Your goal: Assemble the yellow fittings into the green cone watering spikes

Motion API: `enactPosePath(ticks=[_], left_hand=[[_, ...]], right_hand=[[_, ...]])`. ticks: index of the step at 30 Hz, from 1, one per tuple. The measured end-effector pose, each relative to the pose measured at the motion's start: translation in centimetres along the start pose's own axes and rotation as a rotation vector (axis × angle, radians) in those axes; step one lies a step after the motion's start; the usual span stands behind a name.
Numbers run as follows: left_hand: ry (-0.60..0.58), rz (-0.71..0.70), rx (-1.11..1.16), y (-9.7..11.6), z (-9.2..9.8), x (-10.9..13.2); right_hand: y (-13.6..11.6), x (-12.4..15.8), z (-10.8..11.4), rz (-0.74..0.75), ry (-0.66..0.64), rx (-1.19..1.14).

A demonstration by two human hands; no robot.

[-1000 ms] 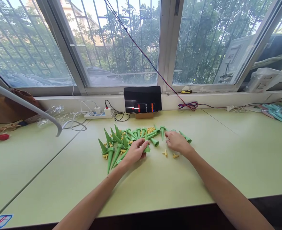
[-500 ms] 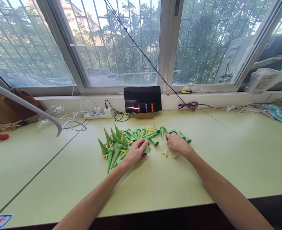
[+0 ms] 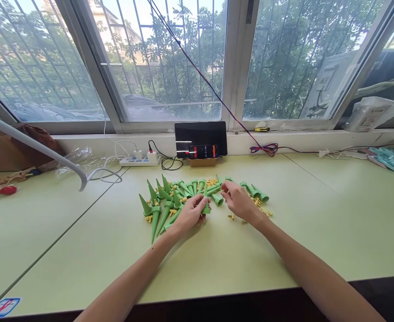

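My left hand (image 3: pixel 190 213) is closed around a green plastic cone spike (image 3: pixel 205 203), held upright near the middle of the pale green table (image 3: pixel 217 259). My right hand (image 3: pixel 239 202) hovers just right of it with fingers pinched together near the thumb; what they hold is too small to make out. A heap of several green cone spikes (image 3: pixel 163 203) lies left of and behind the hands. Small yellow plastic pieces (image 3: pixel 262 208) are scattered right of my right hand and among the spikes.
A phone (image 3: pixel 203 151) leans against a dark tablet (image 3: pixel 200 137) at the window sill. A white power strip (image 3: pixel 140 160) with cables sits to the left. A white curved tube (image 3: pixel 49 154) crosses the left side. Teal items (image 3: pixel 393 158) lie at the far right.
My right hand has moved left toward the spike in my left hand, uncovering green spikes and yellow pieces on its right. The left hand has barely moved.
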State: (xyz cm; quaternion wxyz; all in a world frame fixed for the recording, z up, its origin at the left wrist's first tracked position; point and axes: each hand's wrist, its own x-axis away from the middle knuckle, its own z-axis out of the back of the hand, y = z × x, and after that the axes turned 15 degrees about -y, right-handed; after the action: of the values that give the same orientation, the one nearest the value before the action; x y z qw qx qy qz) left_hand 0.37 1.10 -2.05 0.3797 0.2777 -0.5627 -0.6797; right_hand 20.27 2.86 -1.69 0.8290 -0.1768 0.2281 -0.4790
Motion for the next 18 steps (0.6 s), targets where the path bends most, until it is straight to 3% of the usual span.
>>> enactPosePath(ticks=[5, 18], left_hand=[[0.02, -0.026, 0.02, 0.0, 0.0, -0.1], [0.036, -0.056, -0.041, 0.1, 0.0, -0.1]], right_hand=[[-1.1, 0.3, -1.1, 0.18, -0.018, -0.122], [-1.8, 0.7, -1.5, 0.261, -0.087, -0.228]])
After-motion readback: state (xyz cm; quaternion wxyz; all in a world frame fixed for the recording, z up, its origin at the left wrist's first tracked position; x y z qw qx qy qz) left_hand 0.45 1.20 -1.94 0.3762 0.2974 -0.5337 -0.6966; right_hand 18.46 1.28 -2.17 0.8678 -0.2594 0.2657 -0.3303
